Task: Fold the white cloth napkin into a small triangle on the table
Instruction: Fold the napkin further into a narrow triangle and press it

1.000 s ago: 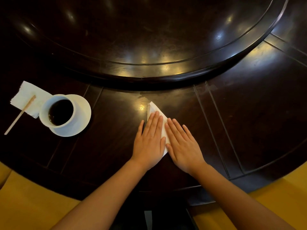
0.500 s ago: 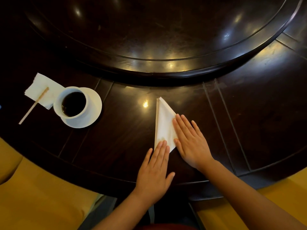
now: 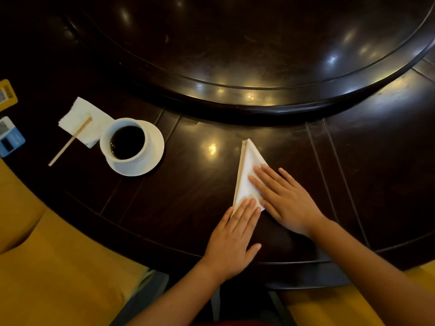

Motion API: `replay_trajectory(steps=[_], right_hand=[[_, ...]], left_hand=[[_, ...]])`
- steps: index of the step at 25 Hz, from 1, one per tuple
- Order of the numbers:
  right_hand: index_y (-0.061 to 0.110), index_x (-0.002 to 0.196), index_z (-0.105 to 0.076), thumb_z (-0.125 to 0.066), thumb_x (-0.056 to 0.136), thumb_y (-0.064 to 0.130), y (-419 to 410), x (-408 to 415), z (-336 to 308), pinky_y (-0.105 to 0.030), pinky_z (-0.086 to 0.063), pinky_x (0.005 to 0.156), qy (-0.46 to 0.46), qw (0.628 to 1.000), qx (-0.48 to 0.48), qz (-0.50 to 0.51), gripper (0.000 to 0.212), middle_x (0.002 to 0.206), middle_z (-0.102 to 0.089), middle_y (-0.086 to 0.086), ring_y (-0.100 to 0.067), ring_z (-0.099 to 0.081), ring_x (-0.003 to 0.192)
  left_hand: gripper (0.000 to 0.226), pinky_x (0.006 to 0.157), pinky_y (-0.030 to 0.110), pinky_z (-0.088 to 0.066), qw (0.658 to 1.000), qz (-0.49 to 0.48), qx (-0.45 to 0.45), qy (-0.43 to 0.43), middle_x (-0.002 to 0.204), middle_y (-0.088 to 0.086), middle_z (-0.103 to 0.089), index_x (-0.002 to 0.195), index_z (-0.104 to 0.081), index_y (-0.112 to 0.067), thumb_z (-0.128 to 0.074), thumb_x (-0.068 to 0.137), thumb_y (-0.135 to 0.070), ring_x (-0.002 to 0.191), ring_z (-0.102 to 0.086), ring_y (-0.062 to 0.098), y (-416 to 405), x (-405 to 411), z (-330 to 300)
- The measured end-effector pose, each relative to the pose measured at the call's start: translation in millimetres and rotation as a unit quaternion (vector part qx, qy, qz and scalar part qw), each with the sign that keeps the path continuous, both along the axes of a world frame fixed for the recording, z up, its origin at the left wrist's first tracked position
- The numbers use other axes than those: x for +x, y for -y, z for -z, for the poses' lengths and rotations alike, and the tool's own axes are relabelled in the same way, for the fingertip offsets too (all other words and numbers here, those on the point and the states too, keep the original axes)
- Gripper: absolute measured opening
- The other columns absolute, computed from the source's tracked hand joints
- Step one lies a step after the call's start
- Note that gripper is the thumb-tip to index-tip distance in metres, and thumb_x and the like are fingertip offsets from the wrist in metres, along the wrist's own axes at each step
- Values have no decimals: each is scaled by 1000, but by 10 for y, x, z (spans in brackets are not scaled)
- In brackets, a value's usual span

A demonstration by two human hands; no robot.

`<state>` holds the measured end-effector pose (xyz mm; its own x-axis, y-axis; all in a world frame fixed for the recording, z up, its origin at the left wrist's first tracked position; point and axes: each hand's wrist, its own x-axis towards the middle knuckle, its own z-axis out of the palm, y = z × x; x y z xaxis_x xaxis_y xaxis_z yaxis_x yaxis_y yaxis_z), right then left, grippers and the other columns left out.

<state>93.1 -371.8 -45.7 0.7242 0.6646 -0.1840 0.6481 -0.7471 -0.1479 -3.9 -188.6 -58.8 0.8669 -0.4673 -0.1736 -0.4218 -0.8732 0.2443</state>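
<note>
The white cloth napkin (image 3: 247,175) lies on the dark wooden table (image 3: 183,198) as a narrow triangle, its tip pointing away from me. My left hand (image 3: 233,238) lies flat with its fingertips on the triangle's near corner. My right hand (image 3: 284,198) rests flat, fingers spread, over the triangle's right edge. Neither hand grips the cloth; both press it from above.
A white cup of dark coffee (image 3: 126,142) stands on a saucer (image 3: 153,156) at the left, with a paper napkin (image 3: 82,121) and wooden stirrer (image 3: 70,141) beside it. Cards (image 3: 9,135) lie at the far left. A raised turntable (image 3: 259,55) fills the table's middle. Yellow seats (image 3: 47,267) flank me.
My left hand has slid back off the napkin toward me, uncovering most of the triangle; only its fingertips stay on the near corner. My right hand stays on the right edge.
</note>
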Motion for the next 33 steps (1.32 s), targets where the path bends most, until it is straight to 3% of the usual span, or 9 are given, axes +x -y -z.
replay_trajectory(steps=[5,10,16,26,33], right_hand=[[21,149,-6,-12,99,45,-198,120,-2,-38,-4,115,-16,1000,-7,-25,56,156,-6,-4,-16,2,144],[17,149,-9,-20,98,41,-642,203,29,-37,-6,117,-24,999,19,-35,57,156,-7,-7,-19,0,144],[11,148,-11,-7,98,43,-1117,314,55,-40,-10,114,-26,998,53,-23,59,155,-10,-11,-22,-5,143],[7,147,-16,-22,98,39,-1415,343,81,-39,-10,115,-17,997,72,13,59,155,-11,-12,-23,-5,143],[8,147,-13,-22,98,39,-1435,308,70,-39,-8,115,-32,997,66,26,59,156,-7,-11,-23,0,143]], left_hand=[[71,112,39,-15,1000,-18,-3,7,155,10,-18,148,-22,-10,-34,90,-50,144,-11,22,-229,44,-9],[70,113,38,-14,999,-36,-9,18,155,9,-17,148,-18,-11,-37,91,-47,144,-11,21,-643,104,5],[66,112,38,-17,999,-37,-9,23,154,11,-23,148,-21,-9,-33,94,-46,144,-13,21,-1104,246,22],[64,116,34,-10,998,-16,-36,40,155,9,-19,148,-19,-10,-34,95,-43,144,-10,19,-1437,402,21],[63,115,34,-10,998,-3,-50,29,155,7,-18,148,-20,-11,-35,96,-42,144,-10,18,-1489,412,14]])
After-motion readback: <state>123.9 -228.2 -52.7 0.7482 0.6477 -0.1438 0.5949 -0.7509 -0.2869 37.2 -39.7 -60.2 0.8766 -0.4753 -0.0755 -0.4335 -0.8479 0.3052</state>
